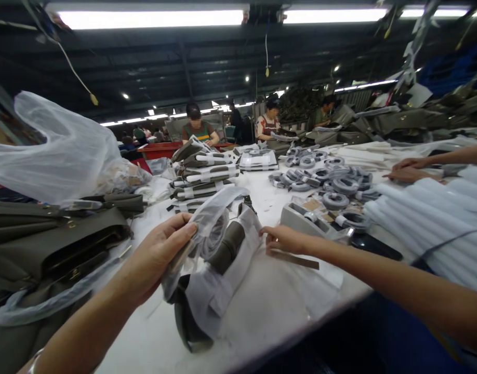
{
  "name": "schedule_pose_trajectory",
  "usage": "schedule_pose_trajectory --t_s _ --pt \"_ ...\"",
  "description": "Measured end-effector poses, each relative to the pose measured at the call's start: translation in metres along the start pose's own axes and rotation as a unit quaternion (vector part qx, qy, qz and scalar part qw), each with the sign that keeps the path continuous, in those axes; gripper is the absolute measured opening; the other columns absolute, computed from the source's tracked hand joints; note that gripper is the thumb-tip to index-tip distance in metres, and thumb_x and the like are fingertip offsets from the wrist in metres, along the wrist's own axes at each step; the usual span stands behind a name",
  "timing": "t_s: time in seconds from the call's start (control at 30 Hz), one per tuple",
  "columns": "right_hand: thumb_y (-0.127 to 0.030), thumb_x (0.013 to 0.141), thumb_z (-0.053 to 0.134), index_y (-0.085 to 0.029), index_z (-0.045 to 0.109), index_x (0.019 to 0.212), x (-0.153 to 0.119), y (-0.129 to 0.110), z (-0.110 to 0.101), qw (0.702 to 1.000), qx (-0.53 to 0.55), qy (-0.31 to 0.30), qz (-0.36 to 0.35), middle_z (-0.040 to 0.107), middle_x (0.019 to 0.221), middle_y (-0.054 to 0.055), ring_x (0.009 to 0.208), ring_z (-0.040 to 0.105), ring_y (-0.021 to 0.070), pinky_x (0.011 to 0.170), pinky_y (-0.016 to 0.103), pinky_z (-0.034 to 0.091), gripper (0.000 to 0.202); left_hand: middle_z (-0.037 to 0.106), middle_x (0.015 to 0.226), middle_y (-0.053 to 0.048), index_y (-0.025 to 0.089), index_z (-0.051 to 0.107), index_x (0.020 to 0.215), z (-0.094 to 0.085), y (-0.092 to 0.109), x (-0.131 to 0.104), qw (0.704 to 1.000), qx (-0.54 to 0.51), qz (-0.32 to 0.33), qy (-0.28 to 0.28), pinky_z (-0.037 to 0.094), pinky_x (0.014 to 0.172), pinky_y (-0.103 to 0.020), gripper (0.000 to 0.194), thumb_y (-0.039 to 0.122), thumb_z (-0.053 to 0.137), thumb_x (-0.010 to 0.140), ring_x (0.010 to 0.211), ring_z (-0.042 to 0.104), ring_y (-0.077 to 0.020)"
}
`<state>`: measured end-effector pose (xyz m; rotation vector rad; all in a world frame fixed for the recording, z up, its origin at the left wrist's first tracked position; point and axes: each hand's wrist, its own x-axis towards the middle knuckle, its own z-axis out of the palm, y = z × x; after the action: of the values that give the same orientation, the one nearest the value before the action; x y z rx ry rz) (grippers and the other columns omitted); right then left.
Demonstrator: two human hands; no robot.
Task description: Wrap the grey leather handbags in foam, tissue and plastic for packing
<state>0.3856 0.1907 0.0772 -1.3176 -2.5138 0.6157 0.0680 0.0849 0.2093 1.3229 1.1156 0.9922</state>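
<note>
While my left hand [158, 254] pinches clear, crinkly plastic wrap [209, 214], can't tell if my right hand [287, 240] grips the white-wrapped olive bundle [228, 246].

Bench [273, 322]: bare surface along the near edge, right of the wrapped olive piece [227, 246]; low access there. That piece blocks the middle, between left hand [166, 252] and right hand [283, 240]. Beyond it, a bare lane runs between the stack of wrapped bundles [211, 174] and the coils [335, 184]. Right side: grey dispenser [304, 221], then white rolls [429, 208]; another person's hands [412, 169] reach in behind the rolls. Left side: olive bags [24, 249] obstruct, clear plastic [63, 150] rising above them.
</note>
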Motion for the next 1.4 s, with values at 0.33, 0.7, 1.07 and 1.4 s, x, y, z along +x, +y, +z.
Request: schedule_pose_trajectory --t_s 0.33,0.7,1.07,1.4 --pt "-0.026 0.086 0.064 -0.02 0.07 0.097 -0.077 0.006 0.041 0.991 -0.057 0.079 0.094 0.068 0.101 0.01 0.097 0.062 0.0257 0.081 0.032 0.044 0.013 0.066 0.078 0.001 0.022 0.063 0.103 0.003 -0.001 0.001 1.0 -0.005 0.003 0.003 0.048 0.054 -0.021 0.033 0.045 0.073 0.081 0.063 0.06 -0.0138" --pt "-0.049 0.093 0.052 -0.02 0.069 0.09 -0.072 -0.044 0.02 0.963 0.219 0.137 0.077 0.067 0.072 0.003 0.061 0.059 0.0164 0.056 0.027 0.042 0.034 0.06 0.074 0.003 0.02 0.061 0.093 0.011 0.002 -0.002 0.999 0.041 0.02 0.008 0.044 0.056 -0.018 0.032 0.049 0.07 0.083 0.063 0.058 -0.0108" --pt "-0.054 0.084 0.062 -0.017 0.069 0.078 -0.033 -0.154 -0.009 0.91 0.403 0.082 0.044 0.053 0.052 -0.004 0.04 0.042 0.0079 0.036 0.02 0.028 0.038 0.065 0.078 0.0 0.016 0.063 0.096 0.026 0.01 -0.013 0.99 0.13 0.056 0.009 0.04 0.056 -0.019 0.041 0.052 0.072 0.079 0.063 0.055 -0.0102" --pt "-0.055 0.08 0.071 -0.018 0.078 0.097 -0.029 -0.18 -0.019 0.826 0.554 0.051 -0.088 0.072 0.089 0.003 0.083 0.06 0.0171 0.078 0.028 0.046 0.042 0.066 0.084 -0.001 0.017 0.066 0.098 0.021 0.009 -0.016 0.976 0.177 0.119 0.044 0.042 0.065 -0.023 0.035 0.048 0.069 0.082 0.071 0.057 -0.0139"
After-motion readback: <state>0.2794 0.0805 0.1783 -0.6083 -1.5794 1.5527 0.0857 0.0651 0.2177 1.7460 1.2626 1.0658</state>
